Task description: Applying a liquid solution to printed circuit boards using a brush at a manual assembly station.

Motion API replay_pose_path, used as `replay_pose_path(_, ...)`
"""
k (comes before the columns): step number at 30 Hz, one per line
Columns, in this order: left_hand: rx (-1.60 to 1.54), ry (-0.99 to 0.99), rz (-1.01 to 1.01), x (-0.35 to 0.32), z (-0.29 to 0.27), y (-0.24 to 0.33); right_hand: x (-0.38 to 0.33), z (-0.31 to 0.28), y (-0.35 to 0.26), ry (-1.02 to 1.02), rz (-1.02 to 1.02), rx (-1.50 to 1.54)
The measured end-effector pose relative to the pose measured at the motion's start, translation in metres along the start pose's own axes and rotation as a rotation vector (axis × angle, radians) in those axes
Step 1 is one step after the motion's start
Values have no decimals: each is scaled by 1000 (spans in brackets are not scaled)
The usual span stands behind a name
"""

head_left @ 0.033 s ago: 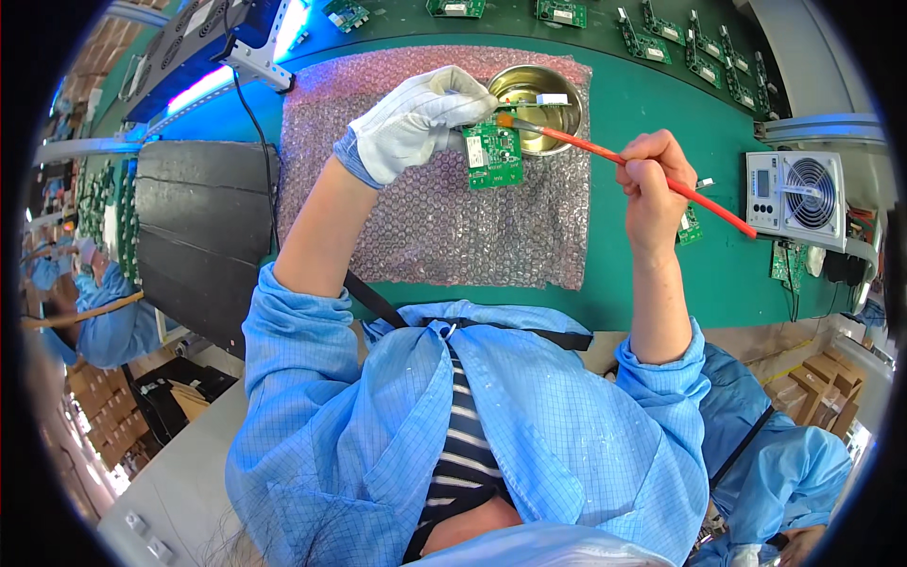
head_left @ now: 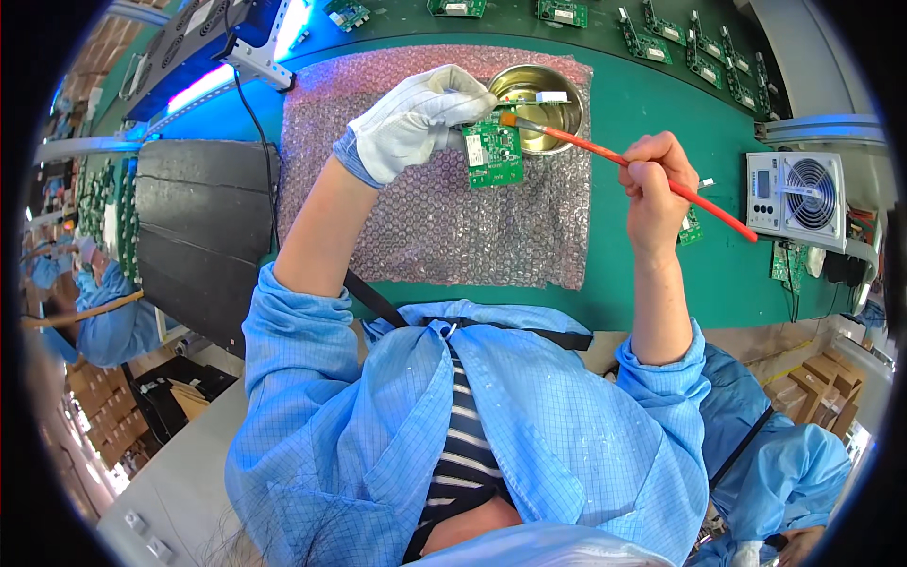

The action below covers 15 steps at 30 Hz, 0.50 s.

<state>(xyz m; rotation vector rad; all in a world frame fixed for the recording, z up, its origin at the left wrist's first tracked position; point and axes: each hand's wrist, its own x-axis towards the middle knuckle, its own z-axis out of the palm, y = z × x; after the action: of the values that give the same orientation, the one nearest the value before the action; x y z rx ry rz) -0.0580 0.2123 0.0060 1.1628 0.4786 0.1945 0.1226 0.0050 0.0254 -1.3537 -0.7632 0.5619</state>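
Note:
My left hand (head_left: 406, 123), in a white glove, pinches a green circuit board (head_left: 493, 161) by its upper edge. The board hangs over the bubble wrap, in front of a round metal bowl (head_left: 557, 142). A white block-shaped part (head_left: 552, 97) stands out from the board's top over the bowl. My bare right hand (head_left: 657, 189) grips a red-handled paintbrush (head_left: 614, 156) between thumb and fingers. Its orange-brown bristles are at the board's face, near its upper right; whether they touch it I cannot tell.
Pink bubble wrap (head_left: 453, 227) covers the middle of the green table (head_left: 652, 104). Several circuit boards (head_left: 704, 68) stand at the far right. A white fan unit (head_left: 795, 200) is on the right, a black panel (head_left: 203, 236) on the left. A co-worker's blue sleeve (head_left: 789, 472) shows at lower right.
The brush tip has shifted very slightly to the right across the board's face. My left hand and the board stay nearly where they were.

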Motion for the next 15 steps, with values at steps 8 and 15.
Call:
replay_pose_path(8, -108, -7, 74, -1, -3, -2, -5, -1, -5, 20, -51, 37)
replay_pose_path(15, -107, 63, 128, -4, 0, 3, -12, -2, -7, -60, -173, -79)
